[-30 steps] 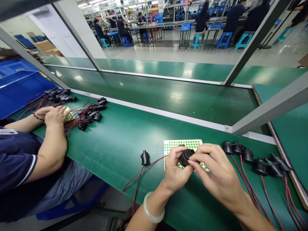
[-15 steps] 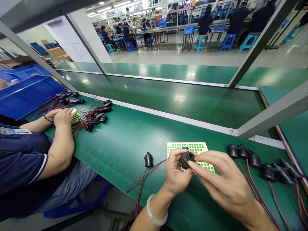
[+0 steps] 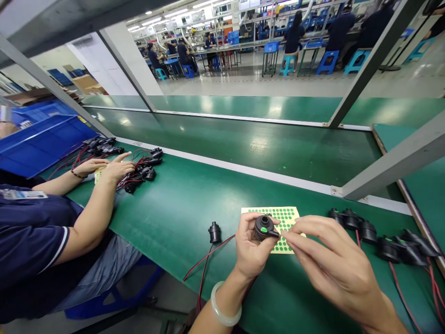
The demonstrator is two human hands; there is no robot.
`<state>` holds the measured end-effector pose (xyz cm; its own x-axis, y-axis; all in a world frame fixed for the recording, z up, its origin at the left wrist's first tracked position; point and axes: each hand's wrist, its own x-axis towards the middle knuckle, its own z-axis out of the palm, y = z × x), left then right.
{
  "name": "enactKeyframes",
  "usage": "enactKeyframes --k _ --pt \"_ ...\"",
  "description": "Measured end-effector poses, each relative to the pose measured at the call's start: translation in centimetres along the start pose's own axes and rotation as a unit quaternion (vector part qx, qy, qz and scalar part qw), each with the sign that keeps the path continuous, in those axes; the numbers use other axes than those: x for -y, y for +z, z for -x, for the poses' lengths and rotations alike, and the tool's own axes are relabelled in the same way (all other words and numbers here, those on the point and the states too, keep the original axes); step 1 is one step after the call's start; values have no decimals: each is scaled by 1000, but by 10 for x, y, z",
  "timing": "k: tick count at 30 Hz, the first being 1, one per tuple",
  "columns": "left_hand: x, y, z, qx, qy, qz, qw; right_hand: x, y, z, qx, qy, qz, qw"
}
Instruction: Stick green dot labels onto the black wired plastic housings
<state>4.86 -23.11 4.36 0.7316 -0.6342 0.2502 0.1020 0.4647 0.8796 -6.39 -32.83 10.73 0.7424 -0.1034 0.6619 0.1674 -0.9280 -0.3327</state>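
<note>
My left hand [image 3: 253, 250] is wrapped around a small black pump [image 3: 266, 227] with a round top opening and a short side spout. A green dot sticker [image 3: 263, 230] shows on the pump. My right hand [image 3: 330, 260] is closed in a pinch just off the spout's tip; what is between the fingertips, if anything, is too small to make out. Beneath both hands lies a pale yellow sheet of green dot stickers [image 3: 285, 213], partly covered. Left of my left hand, another black pump [image 3: 214, 232] stands on the green table [image 3: 181, 204].
Several black pumps [image 3: 368, 231] with red wires lie at the right. At the left, a co-worker's hands [image 3: 114, 169] are over another sticker sheet, beside a pile of pumps [image 3: 146, 172] and a blue bin [image 3: 41, 141]. A grey metal post [image 3: 396, 160] rises at the right.
My right hand has drawn back from the pump's top to near its spout. The green sticker on the pump now shows. The co-worker's right hand has moved towards the pile.
</note>
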Motion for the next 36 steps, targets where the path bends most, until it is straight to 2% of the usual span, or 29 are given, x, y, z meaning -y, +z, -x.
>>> enactKeyframes --k 5,13,18,24,28,30,34,36 --pt "5 -1 2 26 10 -23 999 5 4 -1 19 -27 -6 999" --pt "5 -1 3 19 9 -35 999 4 9 -3 41 -34 26 998" --pt "6 -3 -2 -3 -48 33 998 -6 2 -2 39 20 58 997" --pt "14 0 -4 28 -141 101 984 -11 15 4 157 51 81 983" --pt "18 6 -3 40 -173 98 979 -9 31 9 188 62 61 978" --pt "21 8 -2 55 -193 93 975 -13 33 13 193 81 44 977" --pt "32 8 4 138 -247 61 957 -36 20 29 175 153 63 971" --pt "38 9 7 134 -242 13 961 -56 12 40 152 194 102 964"
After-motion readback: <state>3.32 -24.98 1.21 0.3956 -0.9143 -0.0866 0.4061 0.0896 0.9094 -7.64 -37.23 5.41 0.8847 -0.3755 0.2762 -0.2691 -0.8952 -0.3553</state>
